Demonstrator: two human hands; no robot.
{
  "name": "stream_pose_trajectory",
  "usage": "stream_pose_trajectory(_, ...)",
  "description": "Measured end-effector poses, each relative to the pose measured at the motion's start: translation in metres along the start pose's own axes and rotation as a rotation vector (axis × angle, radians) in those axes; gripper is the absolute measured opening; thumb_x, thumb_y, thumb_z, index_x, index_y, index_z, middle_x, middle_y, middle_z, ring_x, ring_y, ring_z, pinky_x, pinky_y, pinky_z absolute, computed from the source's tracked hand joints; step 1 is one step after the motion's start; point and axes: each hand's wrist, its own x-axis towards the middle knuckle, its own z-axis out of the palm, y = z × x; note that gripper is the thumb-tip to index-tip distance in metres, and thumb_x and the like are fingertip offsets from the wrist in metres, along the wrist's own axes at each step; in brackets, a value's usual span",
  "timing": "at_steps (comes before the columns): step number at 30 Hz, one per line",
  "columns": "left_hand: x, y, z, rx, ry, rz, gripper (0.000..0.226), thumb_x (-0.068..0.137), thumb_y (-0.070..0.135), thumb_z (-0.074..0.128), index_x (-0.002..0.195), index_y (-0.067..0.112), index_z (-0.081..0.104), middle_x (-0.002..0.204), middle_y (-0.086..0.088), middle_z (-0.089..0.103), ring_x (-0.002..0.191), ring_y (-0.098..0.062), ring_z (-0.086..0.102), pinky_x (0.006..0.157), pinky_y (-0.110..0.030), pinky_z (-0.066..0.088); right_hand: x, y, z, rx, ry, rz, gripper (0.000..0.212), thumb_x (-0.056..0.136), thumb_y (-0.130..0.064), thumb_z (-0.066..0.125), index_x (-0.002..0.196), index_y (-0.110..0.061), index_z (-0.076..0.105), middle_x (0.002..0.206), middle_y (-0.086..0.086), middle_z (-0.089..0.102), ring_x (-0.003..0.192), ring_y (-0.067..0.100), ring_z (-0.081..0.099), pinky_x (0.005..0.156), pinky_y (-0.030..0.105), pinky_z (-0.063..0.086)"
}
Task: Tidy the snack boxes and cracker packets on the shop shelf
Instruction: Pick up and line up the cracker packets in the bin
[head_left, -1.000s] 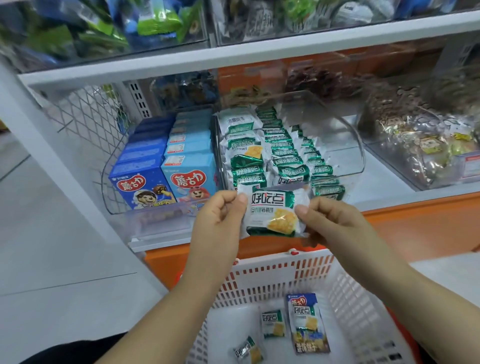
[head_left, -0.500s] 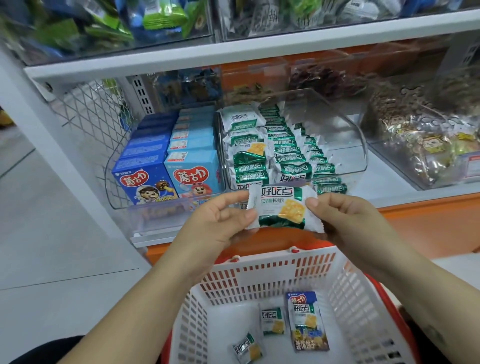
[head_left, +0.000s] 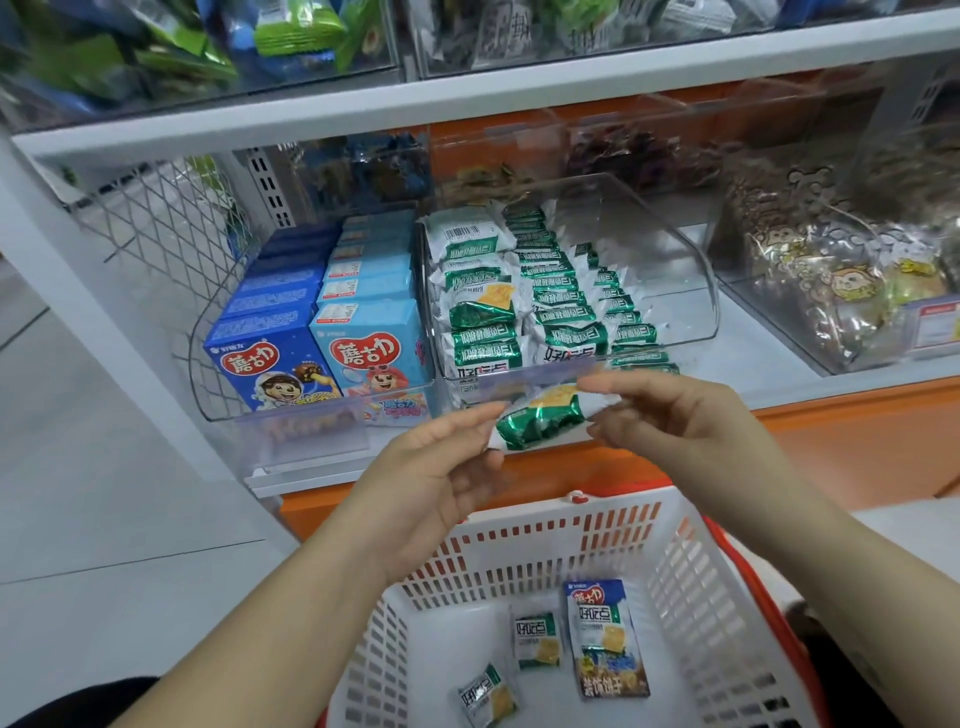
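Packet (head_left: 540, 418) now flatter, ends in left hand (head_left: 431, 467) and right hand (head_left: 675, 421)

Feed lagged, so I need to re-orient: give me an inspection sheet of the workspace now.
Surface: white shelf, bare right of the clear bin.
Job's things: cracker packet held before the clear bin of cracker packets; snack boxes in two rows left of it.
Clutter: white basket below, three packets inside.
Grips: left hand and right hand each pinch one end of the cracker packet.
Cables: nothing seen.
Surroundings: upper shelf with bagged snacks; wire mesh at left.
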Motion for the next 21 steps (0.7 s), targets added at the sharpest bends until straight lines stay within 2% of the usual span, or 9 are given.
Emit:
stream_pose_trajectory(1,0.000,0.000,0.000,-0.037,-0.005,-0.012,0.020,0.079,0.007,0.057,0.093,0.013,0.070,0.066,-0.004,0.064,0.056,-0.008,0.063,0.072,-0.030,0.057,-0.001,-0.001,0.000,-0.027,0.003,-0.010,0.021,0.083,-0.013,0.065,0.091,-0.031,0.073,0.078,-0.004,0.072,0.078,0.011,0.067,0.074,0.019,0.054)
stream_pose_trajectory(3,-0.001,-0.001,0.001,-0.038,0.007,-0.002,0.019,0.085,0.005,0.054,0.091,0.011,0.070,0.069,-0.006,0.066,0.061,-0.012,0.066,0.073,-0.032,0.057,0.000,-0.001,0.001,-0.016,0.042,-0.023,0.010,0.082,-0.021,0.066,0.080,-0.027,0.074,0.074,-0.004,0.072,0.070,0.005,0.065,0.066,0.013,0.050)
stream_pose_trajectory(6,-0.003,-0.003,0.004,0.147,0.031,0.124,0.023,0.093,0.000,0.047,0.093,0.009,0.068,0.072,-0.003,0.071,0.071,-0.014,0.070,0.072,-0.026,0.058,0.004,0.005,0.002,0.044,0.123,0.026,0.021,0.088,-0.021,0.060,0.071,-0.018,0.072,0.069,-0.002,0.071,0.062,0.001,0.062,0.061,0.012,0.047)
stream_pose_trajectory(8,-0.003,-0.004,0.002,0.398,0.069,0.266,0.019,0.092,0.004,0.053,0.093,0.015,0.068,0.075,0.002,0.074,0.079,-0.013,0.071,0.079,-0.024,0.055,0.005,0.006,0.002,0.091,0.146,0.077,0.026,0.089,-0.025,0.059,0.068,-0.016,0.071,0.067,0.000,0.070,0.061,0.005,0.060,0.063,0.016,0.048)
stream_pose_trajectory(10,-0.003,-0.004,0.000,0.577,0.118,0.369,0.010,0.089,0.014,0.061,0.088,0.021,0.068,0.077,0.005,0.074,0.079,-0.010,0.070,0.077,-0.027,0.055,0.005,0.008,0.003,0.103,0.144,0.115,0.030,0.089,-0.027,0.058,0.066,-0.012,0.070,0.066,0.001,0.069,0.059,0.007,0.058,0.064,0.019,0.047)
stream_pose_trajectory(13,-0.001,-0.005,-0.001,0.667,0.185,0.409,0.007,0.088,0.026,0.062,0.084,0.024,0.067,0.078,0.008,0.072,0.079,-0.014,0.067,0.068,-0.029,0.054,0.007,0.009,0.003,0.120,0.138,0.150,0.035,0.090,-0.029,0.057,0.061,-0.011,0.065,0.059,0.000,0.063,0.055,0.008,0.051,0.064,0.022,0.044)
stream_pose_trajectory(15,0.000,-0.004,0.000,0.666,0.192,0.405,0.008,0.090,0.026,0.060,0.085,0.023,0.066,0.080,0.009,0.072,0.083,-0.015,0.067,0.068,-0.032,0.056,0.007,0.009,0.002,0.118,0.120,0.162,0.039,0.091,-0.030,0.056,0.054,-0.015,0.058,0.053,-0.001,0.052,0.052,0.010,0.044,0.062,0.023,0.039)
stream_pose_trajectory(18,0.002,-0.005,0.000,0.676,0.193,0.400,0.010,0.092,0.024,0.056,0.087,0.020,0.064,0.078,0.003,0.072,0.080,-0.018,0.067,0.077,-0.041,0.056,0.007,0.010,0.002,0.067,0.100,0.174,0.042,0.092,-0.034,0.054,0.064,-0.003,0.058,0.055,0.002,0.044,0.054,0.012,0.038,0.061,0.023,0.037)
stream_pose_trajectory(21,0.005,-0.008,-0.003,0.678,0.197,0.389,0.013,0.094,0.027,0.054,0.087,0.020,0.062,0.063,0.007,0.063,0.063,-0.020,0.056,0.067,-0.037,0.052,0.007,0.011,0.002,0.070,0.045,0.175,0.047,0.092,-0.036,0.053,0.076,0.007,0.057,0.062,0.008,0.049,0.060,0.020,0.041,0.068,0.032,0.040)
